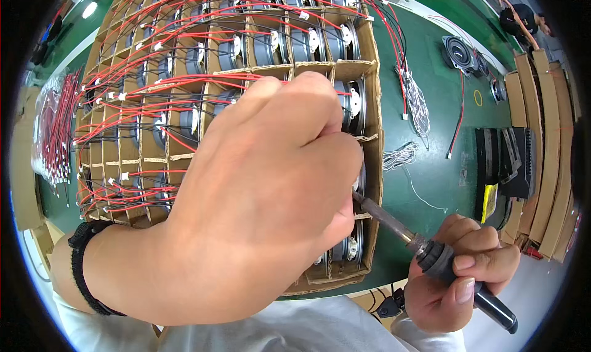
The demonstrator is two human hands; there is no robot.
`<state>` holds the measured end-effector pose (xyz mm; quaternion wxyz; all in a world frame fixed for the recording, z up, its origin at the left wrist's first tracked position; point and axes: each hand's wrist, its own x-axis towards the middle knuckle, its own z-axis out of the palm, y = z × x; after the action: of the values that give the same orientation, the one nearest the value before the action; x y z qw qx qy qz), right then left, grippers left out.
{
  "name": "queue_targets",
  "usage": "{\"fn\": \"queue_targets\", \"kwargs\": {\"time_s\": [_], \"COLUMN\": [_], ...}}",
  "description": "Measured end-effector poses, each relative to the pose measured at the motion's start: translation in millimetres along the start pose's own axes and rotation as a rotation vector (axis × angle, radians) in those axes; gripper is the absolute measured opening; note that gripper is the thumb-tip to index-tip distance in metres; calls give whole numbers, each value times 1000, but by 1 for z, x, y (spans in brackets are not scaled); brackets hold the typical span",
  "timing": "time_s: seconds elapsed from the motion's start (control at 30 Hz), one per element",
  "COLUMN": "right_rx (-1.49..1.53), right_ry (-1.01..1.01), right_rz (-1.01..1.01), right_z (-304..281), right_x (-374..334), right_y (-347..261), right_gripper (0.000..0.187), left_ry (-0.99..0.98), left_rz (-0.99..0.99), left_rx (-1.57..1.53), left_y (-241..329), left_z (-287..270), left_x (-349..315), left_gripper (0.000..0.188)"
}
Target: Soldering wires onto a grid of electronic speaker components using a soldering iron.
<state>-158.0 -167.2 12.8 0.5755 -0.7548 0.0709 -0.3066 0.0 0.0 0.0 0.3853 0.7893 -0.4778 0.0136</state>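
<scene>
At the left, a clear plastic bag of red and black wires (54, 130) lies on the green desk (425, 186). Next comes a brown cardboard box (372, 38) divided into cells, its round, grey-bodied metal speakers (269, 47) standing on edge, with thin red and black leads (166, 84) trailing leftward across them. The left hand (271, 161), a black band (80, 269) at its wrist, reaches over the box from the lower left, back up and fingers curled under; its fingertips are hidden, so I cannot tell how far they close or what they hold. Just beyond its right edge, a partly covered speaker (361, 173) sits in a cell along the box's right wall. The slim soldering iron (394, 226) with a black handle slants from lower right to upper left, its tip at that speaker, close by the left hand; whether tip and metal touch is hard to judge. Farther right, the right hand (465, 272) is closed around the handle, fingers bent and thumb alongside, outside the box, well apart from the speaker.
</scene>
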Motion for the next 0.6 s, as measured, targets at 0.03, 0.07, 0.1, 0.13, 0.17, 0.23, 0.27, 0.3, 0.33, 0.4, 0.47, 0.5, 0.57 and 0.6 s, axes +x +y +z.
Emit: {"fn": "queue_targets", "kwargs": {"time_s": [0.03, 0.07, 0.1, 0.13, 0.17, 0.23, 0.27, 0.3, 0.33, 0.4, 0.47, 0.5, 0.57, 0.6], "right_rx": [2, 3, -4, -4, 10, -3, -20, -25, -36, -52, -61, -66, -73, -57], "right_ry": [-28, -70, -65, -77, -87, -102, -119, -123, -137, -149, -157, -163, -178, -146], "right_rz": [-23, -65, -94, -113, -129, -141, -142, -148, -148, -156, -171, -177, -190, -186], "right_z": [-2, -3, -7, -7, -7, -6, -7, -8, -8, -8, -7, -7, -7, -6], "right_x": [1, 2, 2, 2, 2, 2, 2, 2, 3, 4, 4, 4, 5, 5], "right_y": [1, 4, 7, 7, 8, 9, 9, 9, 9, 8, 8, 9, 8, 8], "right_gripper": [33, 33, 32, 32, 32, 32, 32, 32, 32, 33, 33, 33, 34, 33], "left_ry": [-17, -34, -52, -90, -106, -109, -90, -71, -47, -48, -85, -96, -93, -92], "left_rz": [64, 60, 57, -35, -79, -121, -79, -38, 37, 28, -118, -143, -143, -143], "left_rx": [61, 78, 96, 62, 48, 28, 37, 47, 76, 60, -12, -23, -24, -24], "left_y": [-2, 0, 1, 7, 9, 12, 10, 8, 2, 2, 9, 10, 10, 10], "left_z": [-3, -2, -2, -5, -7, -8, -7, -5, -3, -3, -6, -7, -8, -8], "left_x": [2, 4, 5, 3, 3, 3, 4, 4, 6, 5, 2, 2, 3, 4], "left_gripper": [20, 20, 20, 20, 20, 20, 20, 20, 20, 20, 20, 19, 19, 19]}}
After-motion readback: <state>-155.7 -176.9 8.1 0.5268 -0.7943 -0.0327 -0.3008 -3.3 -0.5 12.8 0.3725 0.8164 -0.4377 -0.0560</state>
